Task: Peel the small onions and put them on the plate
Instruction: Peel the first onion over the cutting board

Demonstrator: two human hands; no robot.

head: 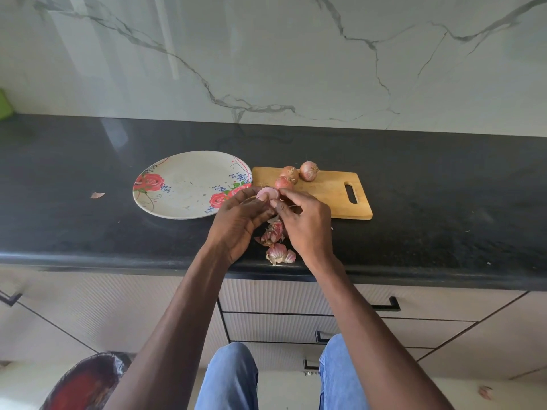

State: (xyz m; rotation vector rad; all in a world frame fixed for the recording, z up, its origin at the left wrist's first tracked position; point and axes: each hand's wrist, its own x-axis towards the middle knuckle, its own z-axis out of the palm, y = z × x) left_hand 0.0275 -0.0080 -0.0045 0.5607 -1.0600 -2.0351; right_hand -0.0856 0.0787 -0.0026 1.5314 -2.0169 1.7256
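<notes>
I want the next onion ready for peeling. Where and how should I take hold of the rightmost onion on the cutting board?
Grip the rightmost onion across its round middle, coming from above and the right: that side of the cutting board is bare, while another onion sits close on its left.

No text — nothing legible anywhere.

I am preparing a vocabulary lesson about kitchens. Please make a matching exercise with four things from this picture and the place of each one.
Things:
1. plate
2. unpeeled onions
3. onion skins
4. pale onion

Places:
A. between both hands
B. on the cutting board
C. left of the cutting board
D. near the counter's front edge, below the hands

Pairs: 1-C, 2-B, 3-D, 4-A
</notes>
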